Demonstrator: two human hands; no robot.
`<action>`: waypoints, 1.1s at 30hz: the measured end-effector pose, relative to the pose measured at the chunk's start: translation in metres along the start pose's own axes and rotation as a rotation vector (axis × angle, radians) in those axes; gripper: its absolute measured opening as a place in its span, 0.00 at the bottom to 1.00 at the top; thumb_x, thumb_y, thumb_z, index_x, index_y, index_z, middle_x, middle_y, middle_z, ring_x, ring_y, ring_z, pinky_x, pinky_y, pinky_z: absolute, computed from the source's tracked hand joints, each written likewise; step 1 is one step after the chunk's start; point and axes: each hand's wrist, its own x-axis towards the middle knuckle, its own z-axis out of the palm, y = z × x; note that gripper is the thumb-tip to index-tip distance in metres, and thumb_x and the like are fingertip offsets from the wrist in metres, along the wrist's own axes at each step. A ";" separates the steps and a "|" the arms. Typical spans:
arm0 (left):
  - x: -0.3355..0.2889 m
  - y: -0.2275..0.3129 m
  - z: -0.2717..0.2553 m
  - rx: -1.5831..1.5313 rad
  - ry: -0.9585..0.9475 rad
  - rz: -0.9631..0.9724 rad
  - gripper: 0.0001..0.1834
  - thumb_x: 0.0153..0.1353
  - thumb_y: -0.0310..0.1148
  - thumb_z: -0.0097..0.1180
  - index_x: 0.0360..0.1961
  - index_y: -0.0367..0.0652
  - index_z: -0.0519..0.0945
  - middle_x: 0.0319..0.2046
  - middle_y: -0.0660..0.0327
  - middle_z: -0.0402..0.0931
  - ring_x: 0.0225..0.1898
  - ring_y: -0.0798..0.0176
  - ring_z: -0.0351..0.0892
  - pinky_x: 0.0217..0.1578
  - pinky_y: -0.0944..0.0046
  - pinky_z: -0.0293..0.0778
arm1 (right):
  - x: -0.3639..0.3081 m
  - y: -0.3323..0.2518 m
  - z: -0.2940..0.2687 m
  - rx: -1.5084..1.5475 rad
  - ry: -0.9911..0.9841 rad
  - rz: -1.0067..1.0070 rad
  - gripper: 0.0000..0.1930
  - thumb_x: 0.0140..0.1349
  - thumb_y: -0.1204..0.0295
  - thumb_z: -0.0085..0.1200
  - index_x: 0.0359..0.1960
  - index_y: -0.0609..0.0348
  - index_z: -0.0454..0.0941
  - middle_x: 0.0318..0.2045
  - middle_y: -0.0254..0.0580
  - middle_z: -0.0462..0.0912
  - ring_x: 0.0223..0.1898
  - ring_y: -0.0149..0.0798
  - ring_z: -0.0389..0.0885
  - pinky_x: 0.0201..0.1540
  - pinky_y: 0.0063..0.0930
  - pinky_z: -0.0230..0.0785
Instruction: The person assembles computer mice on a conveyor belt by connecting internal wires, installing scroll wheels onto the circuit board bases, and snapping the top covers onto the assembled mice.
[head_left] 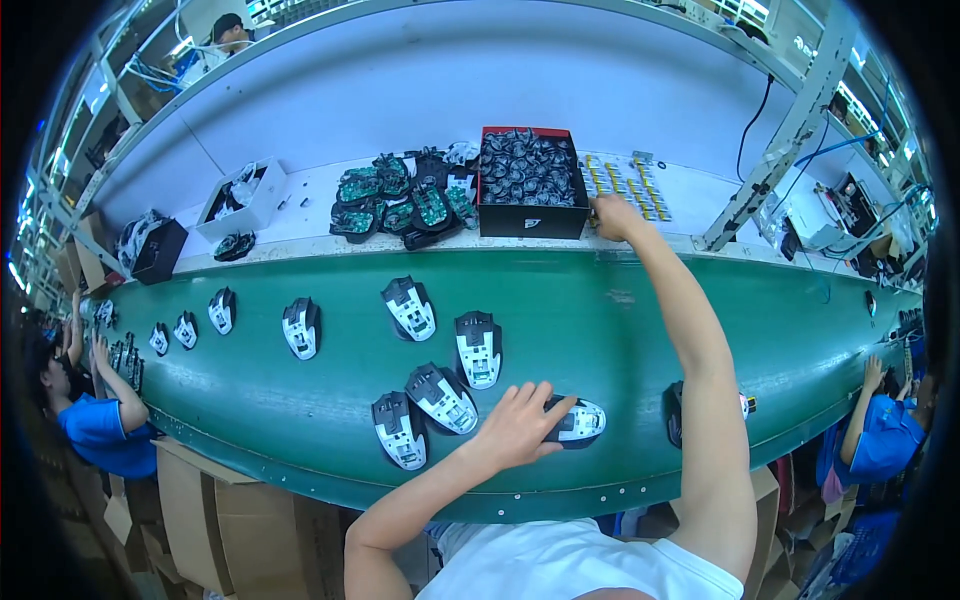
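Note:
My left hand [518, 430] is closed around the dark end of a half-assembled computer mouse [583, 424], which lies on the green belt with its white, open side up. My right arm reaches to the far shelf. There my right hand [615, 218] has its fingers bent together, beside the corner of a black box [533, 222] full of small dark parts and just below rows of small yellow-and-white parts [632, 190]. What its fingertips hold, if anything, is hidden. Left of my left hand sit two mice, one upright [400, 432] and one tilted [442, 399].
More mice [479, 350] are spread leftward along the belt [250, 400]. Another mouse [673, 415] is partly behind my right arm. Green circuit boards [430, 205] are piled on the shelf, near a white bin [243, 200]. People in blue sit at both ends.

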 end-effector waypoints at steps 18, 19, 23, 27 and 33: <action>0.006 -0.017 -0.060 -0.760 0.538 -0.132 0.19 0.64 0.22 0.60 0.56 0.38 0.81 0.42 0.52 0.83 0.41 0.56 0.86 0.41 0.62 0.82 | -0.208 -0.121 -0.095 1.030 0.220 -0.256 0.09 0.61 0.80 0.62 0.42 0.65 0.81 0.41 0.41 0.84 0.43 0.33 0.86 0.48 0.28 0.81; 0.010 -0.015 -0.066 -0.858 0.529 -0.151 0.20 0.63 0.19 0.60 0.57 0.39 0.82 0.44 0.53 0.85 0.44 0.61 0.86 0.44 0.64 0.82 | -0.229 -0.132 -0.103 1.066 0.158 -0.266 0.10 0.60 0.80 0.63 0.43 0.65 0.81 0.41 0.42 0.84 0.44 0.34 0.86 0.49 0.28 0.81; 0.020 0.001 -0.081 -0.860 0.472 -0.044 0.15 0.62 0.20 0.62 0.50 0.38 0.86 0.44 0.53 0.86 0.43 0.61 0.87 0.44 0.64 0.82 | -0.277 -0.157 -0.099 1.176 0.133 -0.171 0.11 0.59 0.80 0.65 0.43 0.66 0.81 0.43 0.43 0.86 0.43 0.33 0.86 0.49 0.27 0.81; 0.018 0.011 -0.076 -0.832 0.433 -0.013 0.09 0.61 0.22 0.65 0.43 0.38 0.88 0.40 0.54 0.87 0.40 0.59 0.87 0.41 0.64 0.81 | -0.290 -0.165 -0.099 1.220 0.117 -0.152 0.10 0.58 0.81 0.66 0.42 0.66 0.81 0.42 0.44 0.86 0.42 0.31 0.87 0.49 0.26 0.81; 0.011 0.015 -0.077 -0.860 0.418 -0.037 0.08 0.61 0.22 0.66 0.41 0.37 0.88 0.38 0.54 0.86 0.37 0.61 0.86 0.39 0.64 0.81 | -0.295 -0.170 -0.103 1.267 0.044 -0.206 0.11 0.59 0.81 0.65 0.43 0.68 0.80 0.42 0.45 0.86 0.43 0.32 0.86 0.49 0.28 0.81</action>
